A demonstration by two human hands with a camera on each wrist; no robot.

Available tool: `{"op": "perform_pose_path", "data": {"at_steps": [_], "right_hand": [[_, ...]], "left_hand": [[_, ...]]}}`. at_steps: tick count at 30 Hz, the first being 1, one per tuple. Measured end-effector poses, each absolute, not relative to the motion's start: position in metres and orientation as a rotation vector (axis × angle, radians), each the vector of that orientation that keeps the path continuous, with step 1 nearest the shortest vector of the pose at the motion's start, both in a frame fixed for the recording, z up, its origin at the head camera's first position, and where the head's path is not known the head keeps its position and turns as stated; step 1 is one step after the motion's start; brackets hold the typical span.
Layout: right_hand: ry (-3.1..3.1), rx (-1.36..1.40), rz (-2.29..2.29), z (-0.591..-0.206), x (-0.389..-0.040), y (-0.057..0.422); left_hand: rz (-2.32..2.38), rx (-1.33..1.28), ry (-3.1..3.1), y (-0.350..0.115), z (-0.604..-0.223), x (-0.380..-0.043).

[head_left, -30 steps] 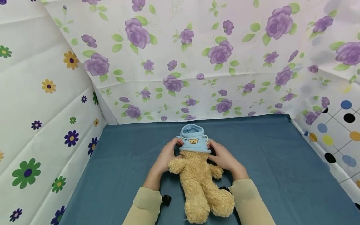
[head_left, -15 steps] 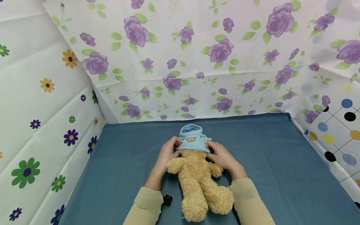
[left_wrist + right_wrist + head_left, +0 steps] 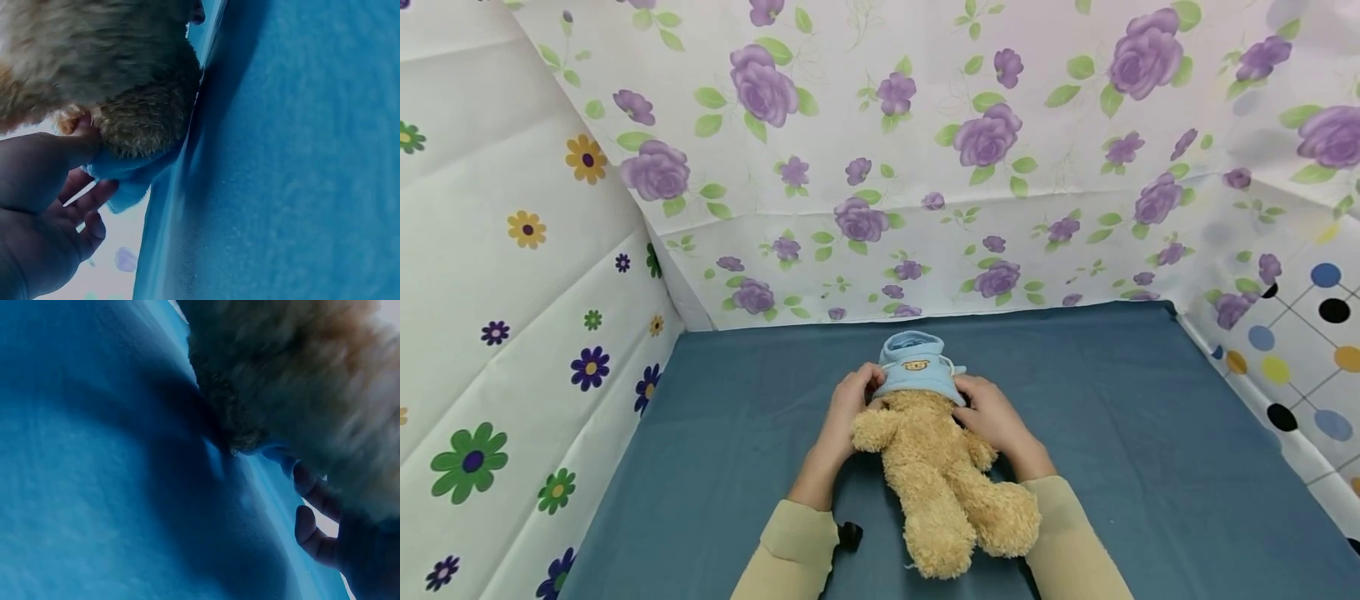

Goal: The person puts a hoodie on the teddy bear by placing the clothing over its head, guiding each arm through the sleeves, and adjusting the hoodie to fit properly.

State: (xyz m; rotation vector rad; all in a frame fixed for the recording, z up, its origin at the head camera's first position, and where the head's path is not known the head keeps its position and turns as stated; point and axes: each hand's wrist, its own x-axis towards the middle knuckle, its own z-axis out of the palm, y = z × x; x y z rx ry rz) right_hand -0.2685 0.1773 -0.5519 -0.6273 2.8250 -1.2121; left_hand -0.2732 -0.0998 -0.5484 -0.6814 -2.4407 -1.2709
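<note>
White floral cloth (image 3: 865,179) makes the back wall, rising from the far edge of a blue table cover (image 3: 737,433). On that cover, between the person's arms, a tan plush bear (image 3: 928,450) lies with its legs toward the person; its head is hidden inside a small garment. Pale sleeves (image 3: 793,550) come in on either side.

The left hand (image 3: 847,408) pinches the garment's edge from its side, thumb against the fur and fingers bent toward the cloth, with only a narrow gap between. The right hand (image 3: 996,417) does much the same opposite, fingers curled to the cloth; its wrist view is dark and blurred, so I can't say how firm that hold is.

The blue garment (image 3: 902,383) covers the bear's head, hem around the neck, collar gaping at the top with nothing through it. On it sit a yellow animal motif (image 3: 916,365) and, smaller yet, a white cord (image 3: 950,362).

I'd judge the step in hand to be working the garment over the head. If the bear is being dressed, the next move calls for an even downward draw on both sides, letting the head come through the collar.
</note>
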Motion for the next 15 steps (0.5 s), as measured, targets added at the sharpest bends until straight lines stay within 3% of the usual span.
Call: {"op": "perform_pose_path", "data": {"at_steps": [8, 15], "right_hand": [[2.801, -0.478, -1.205, -0.556, -0.268, 0.186], [2.794, -0.449, -1.208, -0.555, -0.268, 0.186]], "left_hand": [[-1.429, -0.295, -2.647, -0.093, -0.525, -0.261], [-1.558, -0.307, -2.674, -0.094, -0.524, -0.261]]}}
